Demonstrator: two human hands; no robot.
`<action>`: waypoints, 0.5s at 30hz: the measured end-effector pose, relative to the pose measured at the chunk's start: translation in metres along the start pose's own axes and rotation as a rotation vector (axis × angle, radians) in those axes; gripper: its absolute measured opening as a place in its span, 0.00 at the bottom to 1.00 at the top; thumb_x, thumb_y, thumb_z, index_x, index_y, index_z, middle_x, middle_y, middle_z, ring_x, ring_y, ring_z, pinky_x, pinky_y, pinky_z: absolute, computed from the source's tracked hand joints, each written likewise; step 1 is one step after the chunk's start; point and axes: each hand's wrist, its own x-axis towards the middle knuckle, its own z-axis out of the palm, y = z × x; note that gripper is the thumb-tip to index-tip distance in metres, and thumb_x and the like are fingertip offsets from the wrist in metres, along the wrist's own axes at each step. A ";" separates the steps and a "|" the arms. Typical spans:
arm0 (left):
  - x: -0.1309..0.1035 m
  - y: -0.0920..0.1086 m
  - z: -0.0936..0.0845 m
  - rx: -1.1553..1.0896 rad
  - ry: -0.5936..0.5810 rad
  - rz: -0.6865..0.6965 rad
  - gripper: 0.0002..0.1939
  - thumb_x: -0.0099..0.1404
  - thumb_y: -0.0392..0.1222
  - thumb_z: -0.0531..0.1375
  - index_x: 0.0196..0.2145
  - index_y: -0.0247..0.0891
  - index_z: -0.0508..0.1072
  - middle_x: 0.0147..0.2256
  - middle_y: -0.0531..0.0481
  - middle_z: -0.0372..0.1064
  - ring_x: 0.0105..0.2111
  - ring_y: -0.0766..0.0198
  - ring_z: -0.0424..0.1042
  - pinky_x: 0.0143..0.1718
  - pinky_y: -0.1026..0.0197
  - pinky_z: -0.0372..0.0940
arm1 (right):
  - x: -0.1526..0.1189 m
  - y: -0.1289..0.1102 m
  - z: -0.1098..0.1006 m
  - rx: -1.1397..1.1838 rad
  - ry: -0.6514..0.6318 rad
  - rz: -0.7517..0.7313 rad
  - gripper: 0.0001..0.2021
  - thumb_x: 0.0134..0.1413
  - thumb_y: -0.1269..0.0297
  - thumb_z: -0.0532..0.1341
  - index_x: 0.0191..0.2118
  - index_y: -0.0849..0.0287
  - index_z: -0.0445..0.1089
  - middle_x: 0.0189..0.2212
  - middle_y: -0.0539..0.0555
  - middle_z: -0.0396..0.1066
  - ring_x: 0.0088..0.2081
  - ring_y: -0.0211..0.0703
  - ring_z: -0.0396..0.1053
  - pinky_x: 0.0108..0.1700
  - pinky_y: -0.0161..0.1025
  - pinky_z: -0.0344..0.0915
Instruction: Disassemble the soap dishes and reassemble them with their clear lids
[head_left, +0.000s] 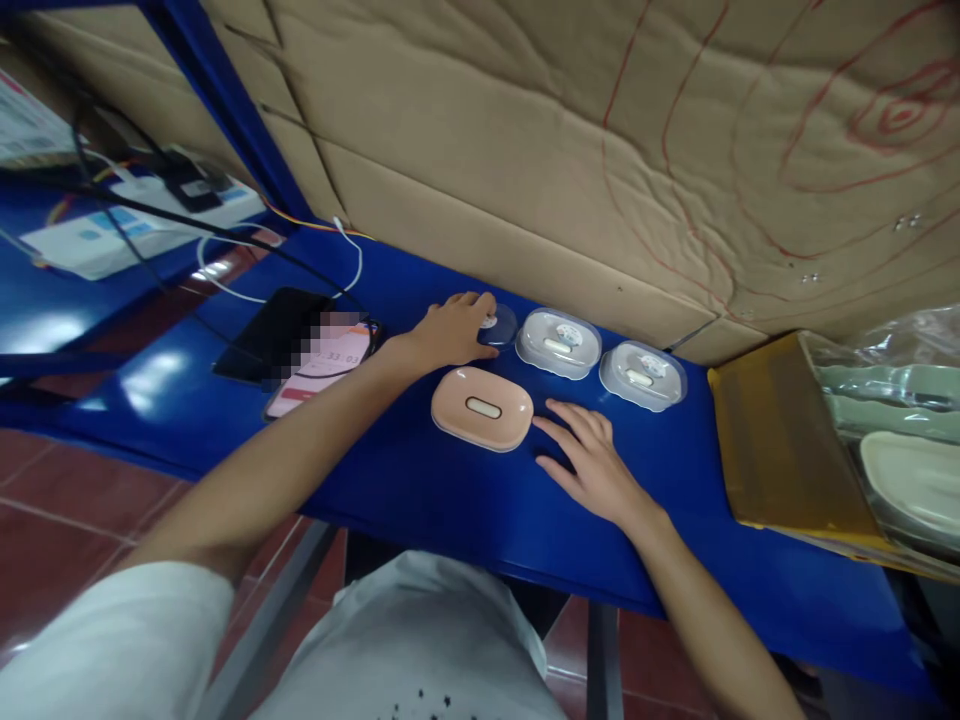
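Observation:
A pink oval box (482,408) with a small white bar on its top lies on the blue table in front of me. Behind it, my left hand (454,332) reaches over a clear plastic cover (501,326), fingers and thumb on either side of its left end. My right hand (589,455) is open just right of the pink box, fingers stretched toward its edge; contact is unclear. Two white boxes under clear covers, a nearer-to-middle white box (559,343) and a right white box (643,376), stand in a row beside the cover.
A phone (322,370) and a black flat item (259,335) lie at left among cables. An open cardboard box (787,440) holding green and cream plastic pieces stands at right. A cardboard panel (480,150) with red drawn lines rises behind the blue table (435,500).

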 end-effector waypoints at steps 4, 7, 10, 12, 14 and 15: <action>-0.016 0.001 0.000 0.004 0.063 0.016 0.23 0.75 0.46 0.63 0.65 0.43 0.71 0.76 0.34 0.53 0.76 0.32 0.53 0.69 0.17 0.48 | -0.001 0.000 -0.002 0.006 0.010 -0.007 0.24 0.77 0.55 0.58 0.72 0.53 0.64 0.71 0.65 0.65 0.71 0.60 0.63 0.68 0.64 0.63; -0.054 0.002 -0.002 -0.049 0.128 0.178 0.21 0.79 0.48 0.58 0.66 0.46 0.72 0.75 0.39 0.56 0.75 0.42 0.57 0.74 0.30 0.50 | 0.000 -0.003 -0.004 0.002 0.010 -0.028 0.23 0.77 0.56 0.58 0.72 0.54 0.65 0.71 0.65 0.66 0.71 0.60 0.63 0.68 0.63 0.63; -0.095 0.003 0.004 -0.108 -0.043 0.383 0.35 0.71 0.57 0.68 0.71 0.47 0.67 0.73 0.39 0.62 0.73 0.41 0.60 0.72 0.35 0.56 | 0.000 -0.007 -0.004 -0.004 0.018 -0.049 0.23 0.77 0.56 0.58 0.71 0.55 0.65 0.71 0.65 0.66 0.71 0.60 0.64 0.68 0.63 0.63; -0.113 0.005 0.012 -0.127 -0.041 0.369 0.38 0.68 0.56 0.72 0.69 0.45 0.68 0.71 0.38 0.63 0.72 0.41 0.62 0.71 0.36 0.59 | 0.001 -0.010 -0.005 -0.002 0.037 -0.064 0.24 0.77 0.57 0.58 0.72 0.55 0.64 0.71 0.65 0.66 0.71 0.60 0.64 0.68 0.62 0.63; -0.124 0.010 0.020 -0.163 0.008 0.347 0.33 0.67 0.58 0.73 0.64 0.44 0.74 0.68 0.37 0.67 0.69 0.41 0.66 0.69 0.37 0.61 | 0.001 -0.014 -0.005 0.007 0.061 -0.080 0.25 0.77 0.56 0.59 0.73 0.54 0.61 0.72 0.66 0.65 0.71 0.61 0.63 0.68 0.62 0.62; -0.127 0.013 0.023 -0.183 0.029 0.347 0.30 0.67 0.60 0.72 0.61 0.44 0.76 0.67 0.37 0.68 0.67 0.41 0.68 0.68 0.37 0.62 | 0.001 -0.016 -0.005 0.014 0.074 -0.087 0.27 0.77 0.56 0.59 0.74 0.53 0.59 0.72 0.66 0.64 0.71 0.61 0.63 0.68 0.62 0.62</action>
